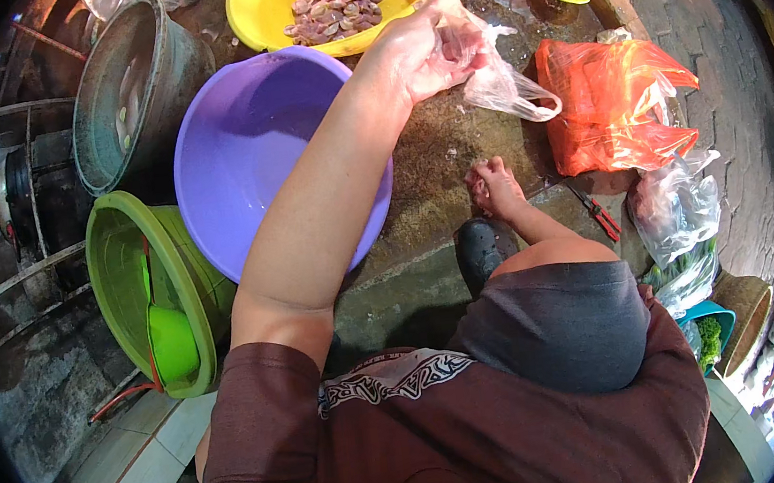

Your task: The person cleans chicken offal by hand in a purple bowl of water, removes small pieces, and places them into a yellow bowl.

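Observation:
My left hand reaches forward over the wet concrete floor, gripping a crumpled clear plastic bag whose looped handle hangs to the right. Just beyond it is a yellow basin with a heap of raw meat pieces, possibly gizzards. Beneath my left forearm stands a purple plastic tub. My right hand is low near the floor, in front of a dark rubber boot. Its fingers are curled, and whether they hold something small cannot be made out.
An orange plastic bag, a red-handled tool and a clear bag lie on the right. To the left stand a worn bucket and a green tub holding a lime-green dipper. A metal rack is farther left.

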Demonstrator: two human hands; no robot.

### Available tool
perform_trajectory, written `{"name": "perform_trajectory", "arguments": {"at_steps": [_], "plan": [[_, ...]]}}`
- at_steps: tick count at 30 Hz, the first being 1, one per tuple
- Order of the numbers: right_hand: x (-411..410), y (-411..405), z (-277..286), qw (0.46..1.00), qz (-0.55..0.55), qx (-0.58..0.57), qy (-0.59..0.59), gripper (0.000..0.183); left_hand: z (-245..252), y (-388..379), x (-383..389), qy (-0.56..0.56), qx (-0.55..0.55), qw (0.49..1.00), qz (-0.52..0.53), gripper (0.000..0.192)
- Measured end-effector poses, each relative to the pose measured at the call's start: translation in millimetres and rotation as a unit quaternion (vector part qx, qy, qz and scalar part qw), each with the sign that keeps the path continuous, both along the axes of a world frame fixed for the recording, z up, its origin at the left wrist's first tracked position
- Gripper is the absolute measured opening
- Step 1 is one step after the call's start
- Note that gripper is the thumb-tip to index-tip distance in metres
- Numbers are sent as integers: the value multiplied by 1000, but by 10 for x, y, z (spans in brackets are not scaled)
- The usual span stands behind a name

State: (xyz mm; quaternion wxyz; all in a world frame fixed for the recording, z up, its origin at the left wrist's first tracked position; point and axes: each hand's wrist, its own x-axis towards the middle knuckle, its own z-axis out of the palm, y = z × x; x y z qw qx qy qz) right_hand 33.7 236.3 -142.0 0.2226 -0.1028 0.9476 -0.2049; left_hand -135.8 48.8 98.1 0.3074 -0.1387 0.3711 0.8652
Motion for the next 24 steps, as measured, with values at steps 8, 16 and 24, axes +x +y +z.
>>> {"name": "perform_trajectory", "arguments": {"at_steps": [8, 16, 24], "plan": [[-6, 84, -190, 995, 54, -82, 15, 19, -454, -324, 98, 119, -133, 979, -100, 30], [-434, 152, 470, 805, -208, -457, -318, 21, -332, -322, 344, 98, -256, 958, -82, 38], [-1199, -411, 1301, 647, -196, -695, -243, 28, -397, 101, 539, 215, -418, 869, -156, 41]]}}
